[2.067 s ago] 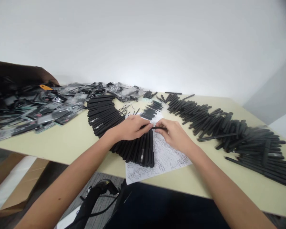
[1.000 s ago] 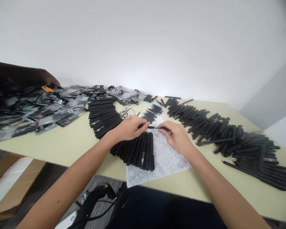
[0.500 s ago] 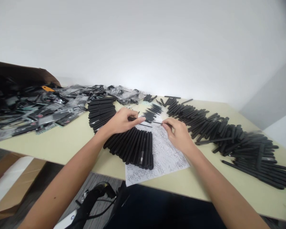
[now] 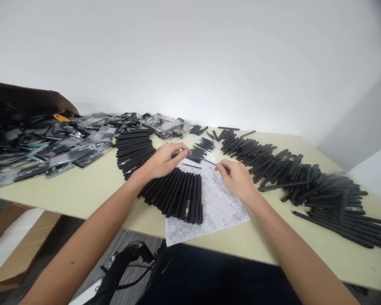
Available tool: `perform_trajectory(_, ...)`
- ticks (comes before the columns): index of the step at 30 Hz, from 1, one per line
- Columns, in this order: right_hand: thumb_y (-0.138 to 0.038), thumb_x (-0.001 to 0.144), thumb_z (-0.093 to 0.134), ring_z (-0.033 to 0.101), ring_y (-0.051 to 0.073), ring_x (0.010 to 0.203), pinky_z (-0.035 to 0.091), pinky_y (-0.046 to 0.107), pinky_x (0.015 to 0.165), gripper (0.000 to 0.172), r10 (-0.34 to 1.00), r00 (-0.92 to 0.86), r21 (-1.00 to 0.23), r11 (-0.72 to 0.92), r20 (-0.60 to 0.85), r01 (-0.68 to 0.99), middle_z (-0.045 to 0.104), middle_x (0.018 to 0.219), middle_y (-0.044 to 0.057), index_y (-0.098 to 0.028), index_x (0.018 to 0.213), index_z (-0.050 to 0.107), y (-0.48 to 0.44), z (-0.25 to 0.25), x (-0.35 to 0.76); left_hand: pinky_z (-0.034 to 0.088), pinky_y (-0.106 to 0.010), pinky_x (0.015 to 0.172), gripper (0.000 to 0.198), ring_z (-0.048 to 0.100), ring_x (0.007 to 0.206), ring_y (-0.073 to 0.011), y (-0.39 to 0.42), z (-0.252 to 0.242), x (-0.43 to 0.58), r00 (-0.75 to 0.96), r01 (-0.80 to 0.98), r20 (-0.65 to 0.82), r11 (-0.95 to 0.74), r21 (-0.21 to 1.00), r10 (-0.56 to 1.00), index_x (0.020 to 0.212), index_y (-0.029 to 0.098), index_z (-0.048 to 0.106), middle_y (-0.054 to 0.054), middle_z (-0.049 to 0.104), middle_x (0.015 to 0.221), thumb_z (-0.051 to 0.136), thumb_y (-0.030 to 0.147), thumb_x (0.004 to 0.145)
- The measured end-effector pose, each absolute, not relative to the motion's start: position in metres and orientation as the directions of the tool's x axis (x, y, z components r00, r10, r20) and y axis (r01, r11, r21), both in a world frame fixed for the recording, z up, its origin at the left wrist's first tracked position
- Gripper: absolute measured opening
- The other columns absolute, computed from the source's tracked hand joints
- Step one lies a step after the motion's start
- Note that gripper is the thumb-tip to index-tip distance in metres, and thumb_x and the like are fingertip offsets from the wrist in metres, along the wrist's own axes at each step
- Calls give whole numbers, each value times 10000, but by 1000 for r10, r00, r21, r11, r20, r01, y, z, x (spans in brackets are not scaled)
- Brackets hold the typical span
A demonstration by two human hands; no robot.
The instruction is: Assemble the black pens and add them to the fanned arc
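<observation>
My right hand [image 4: 233, 176] pinches one end of a thin black pen refill [image 4: 209, 162] above the scribbled paper [image 4: 224, 199]. To its left, my left hand [image 4: 168, 159] is closed, thumb against forefinger; a small dark bit shows at the fingertips, but most of what it holds is hidden. A pile of similar thin refills [image 4: 198, 152] lies just beyond the hands, and one loose refill [image 4: 192, 166] rests on the paper. Black pens are laid side by side in a fan, with a near group [image 4: 178, 195] below my left hand and a far group [image 4: 133, 146] behind it.
A long heap of black pens [image 4: 305, 178] runs along the right of the table [image 4: 98, 186]. Clear plastic packets [image 4: 85, 144] spread at the left, out of a cardboard box [image 4: 34, 95]. Another box [image 4: 22, 245] stands below the table's left edge.
My left hand has turned slightly, and the black pen part seen in its grip before is now mostly hidden. The refill in my right hand tilts more and shows clear of the left thumb.
</observation>
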State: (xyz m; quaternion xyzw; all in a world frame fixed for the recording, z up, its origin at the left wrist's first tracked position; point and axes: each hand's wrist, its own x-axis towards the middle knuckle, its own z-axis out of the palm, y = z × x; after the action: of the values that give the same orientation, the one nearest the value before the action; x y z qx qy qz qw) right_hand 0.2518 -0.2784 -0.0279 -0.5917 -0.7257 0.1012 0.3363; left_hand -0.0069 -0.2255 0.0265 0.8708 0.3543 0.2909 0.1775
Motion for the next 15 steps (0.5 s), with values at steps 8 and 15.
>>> perform_trajectory(8, -407, 972, 502, 404, 126, 515, 300, 277, 553, 369, 930, -167, -721, 361, 328, 592, 476, 542, -33, -186, 757, 703, -279, -24, 250, 343, -235, 591, 329, 444, 587, -119, -229, 28, -7, 664, 458, 280, -673, 581, 693, 899, 144, 686, 23, 492, 624, 420, 315, 992)
perform_trajectory(15, -443, 979, 500, 394, 122, 514, 292, 266, 513, 379, 931, -229, -764, 363, 283, 534, 490, 572, -28, -175, 834, 726, -280, -24, 249, 326, -230, 597, 385, 470, 580, -108, -230, 23, -3, 628, 556, 353, -717, 420, 694, 881, 146, 668, 14, 574, 655, 591, 519, 937)
